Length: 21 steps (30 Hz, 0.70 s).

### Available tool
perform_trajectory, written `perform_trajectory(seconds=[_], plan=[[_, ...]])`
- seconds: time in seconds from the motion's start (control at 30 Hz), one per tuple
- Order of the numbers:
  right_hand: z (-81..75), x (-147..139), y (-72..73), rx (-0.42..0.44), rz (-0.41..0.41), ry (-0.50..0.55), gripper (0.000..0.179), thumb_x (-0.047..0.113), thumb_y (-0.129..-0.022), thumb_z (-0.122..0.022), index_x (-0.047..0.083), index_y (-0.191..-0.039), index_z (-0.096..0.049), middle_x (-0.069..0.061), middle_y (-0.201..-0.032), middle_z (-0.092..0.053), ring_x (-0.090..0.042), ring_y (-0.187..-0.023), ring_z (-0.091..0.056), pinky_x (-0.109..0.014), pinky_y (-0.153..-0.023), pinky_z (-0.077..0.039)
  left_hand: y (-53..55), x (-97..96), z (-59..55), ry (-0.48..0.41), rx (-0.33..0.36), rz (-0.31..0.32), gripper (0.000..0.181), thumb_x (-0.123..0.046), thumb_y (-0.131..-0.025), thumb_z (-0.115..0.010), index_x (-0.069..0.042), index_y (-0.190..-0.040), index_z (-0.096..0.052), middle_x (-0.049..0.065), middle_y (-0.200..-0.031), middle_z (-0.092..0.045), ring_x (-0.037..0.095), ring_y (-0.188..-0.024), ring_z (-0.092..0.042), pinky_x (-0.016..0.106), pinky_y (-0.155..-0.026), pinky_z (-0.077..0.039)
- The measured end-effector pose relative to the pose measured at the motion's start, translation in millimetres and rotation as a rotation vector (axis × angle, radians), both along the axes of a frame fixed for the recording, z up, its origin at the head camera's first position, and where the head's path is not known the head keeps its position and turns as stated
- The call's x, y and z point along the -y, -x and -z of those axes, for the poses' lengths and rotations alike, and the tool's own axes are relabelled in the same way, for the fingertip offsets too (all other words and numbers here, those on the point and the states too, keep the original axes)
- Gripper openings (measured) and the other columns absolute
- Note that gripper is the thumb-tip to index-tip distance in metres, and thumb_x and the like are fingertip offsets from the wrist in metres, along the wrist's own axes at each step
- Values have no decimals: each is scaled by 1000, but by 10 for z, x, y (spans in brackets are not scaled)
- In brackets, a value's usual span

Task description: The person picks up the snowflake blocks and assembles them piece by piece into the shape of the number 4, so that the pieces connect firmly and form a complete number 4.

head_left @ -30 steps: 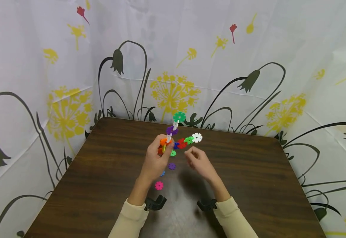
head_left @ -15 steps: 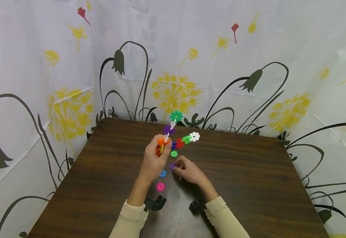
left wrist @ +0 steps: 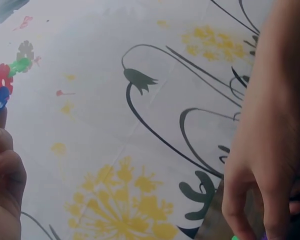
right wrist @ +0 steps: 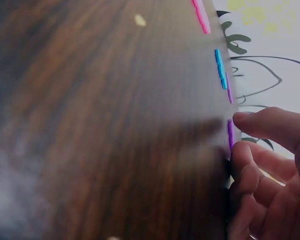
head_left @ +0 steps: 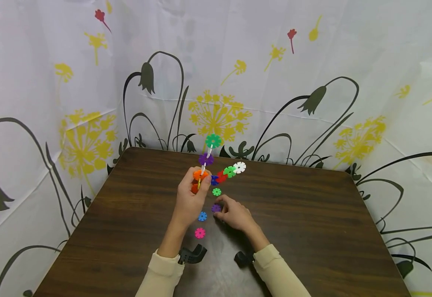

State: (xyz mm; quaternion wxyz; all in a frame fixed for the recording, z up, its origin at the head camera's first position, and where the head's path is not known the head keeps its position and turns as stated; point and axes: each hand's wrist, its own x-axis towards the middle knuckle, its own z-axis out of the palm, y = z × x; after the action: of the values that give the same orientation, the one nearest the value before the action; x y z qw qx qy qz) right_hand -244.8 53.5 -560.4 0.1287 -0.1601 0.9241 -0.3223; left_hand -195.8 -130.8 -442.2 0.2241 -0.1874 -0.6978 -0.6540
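My left hand [head_left: 190, 199] grips a joined build of toothed snowflake discs above the table, thumb and fingers around its orange disc [head_left: 200, 175]. One arm of the build rises through a purple disc [head_left: 206, 159] to a green disc [head_left: 213, 141]. Another reaches right through blue and red pieces to a white disc [head_left: 239, 167]. Low over the table, my right hand [head_left: 236, 213] has thumb and forefinger at opposite edges of a loose purple snowflake disc [head_left: 216, 208]. In the right wrist view this purple disc [right wrist: 230, 133] shows edge-on between the fingertips.
Loose on the brown wooden table [head_left: 312, 231] lie a small green disc [head_left: 217, 192], a blue disc [head_left: 202, 216] and a pink disc [head_left: 200, 233], in a rough column near the right hand. A white flowered curtain [head_left: 216, 62] hangs behind the table's far edge.
My right hand has come down and left from beside the build to the purple disc on the table, settling there over the last half second. The left hand has shifted slightly left with the build.
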Motion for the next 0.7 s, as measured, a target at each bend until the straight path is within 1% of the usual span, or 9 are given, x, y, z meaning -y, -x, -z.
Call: perform_trajectory(seconds=[0.07,0.17,0.23,0.27,0.4,0.47,0.53,0.63,0.7], plan=[[-6,9,1,-3,1,-8,35,40,-98,-77,30,-130,-66,8,-82,-65,-12,-66,-59,-35,-61,-43,-4,12,-7,-12,22,-1,11,-9,-109,-61,-3,-119,-62,3,-87,-51,11,-60,-43,24,-49,-41],[9,14,23,-11,4,-4,31,38,-97,-79,27,-124,-68,7,-82,-66,-13,-67,-60,-37,-61,-44,-1,25,-17,-28,36,6,11,-10,-110,-61,-3,-118,-62,4,-84,-50,13,-60,-44,24,-50,-42],[115,-5,63,-39,6,-2,29,41,-97,-79,24,-119,-69,7,-82,-66,-13,-67,-59,-37,-60,-43,4,25,-20,-41,39,12,11,-10,-110,-60,-3,-118,-61,4,-83,-51,15,-61,-47,24,-51,-43],[148,-16,78,-36,14,3,30,43,-96,-80,23,-116,-69,7,-82,-66,-12,-68,-60,-36,-61,-43,7,21,-19,-48,42,15,11,-10,-110,-60,-3,-118,-61,4,-83,-52,17,-63,-48,24,-53,-44],[231,-62,105,-24,50,35,36,51,-93,-80,20,-108,-67,9,-81,-65,-10,-70,-60,-35,-62,-43,23,-9,-1,-85,56,13,10,-9,-109,-62,-2,-116,-62,4,-86,-55,18,-69,-53,22,-57,-45],[159,-71,79,20,75,65,36,49,-93,-81,19,-106,-66,9,-80,-66,-9,-70,-61,-34,-64,-44,34,-31,16,-110,66,6,11,-9,-108,-64,0,-115,-61,3,-88,-56,16,-71,-53,21,-59,-46],[118,-79,61,51,79,105,32,44,-95,-80,16,-106,-66,7,-79,-66,-10,-69,-60,-34,-64,-43,42,-54,23,-136,75,2,12,-8,-107,-65,1,-114,-60,2,-89,-57,14,-72,-51,20,-60,-45],[26,-92,45,119,50,188,23,32,-100,-76,11,-104,-66,4,-76,-66,-11,-65,-58,-30,-62,-44,58,-79,28,-168,94,-3,17,-7,-106,-67,3,-117,-58,3,-95,-60,12,-75,-52,19,-65,-48],[-21,-110,56,165,17,255,19,25,-103,-73,7,-102,-67,1,-74,-65,-12,-63,-56,-28,-59,-45,64,-84,19,-179,102,-7,19,-7,-106,-67,2,-120,-57,5,-101,-63,12,-78,-57,18,-70,-53]])
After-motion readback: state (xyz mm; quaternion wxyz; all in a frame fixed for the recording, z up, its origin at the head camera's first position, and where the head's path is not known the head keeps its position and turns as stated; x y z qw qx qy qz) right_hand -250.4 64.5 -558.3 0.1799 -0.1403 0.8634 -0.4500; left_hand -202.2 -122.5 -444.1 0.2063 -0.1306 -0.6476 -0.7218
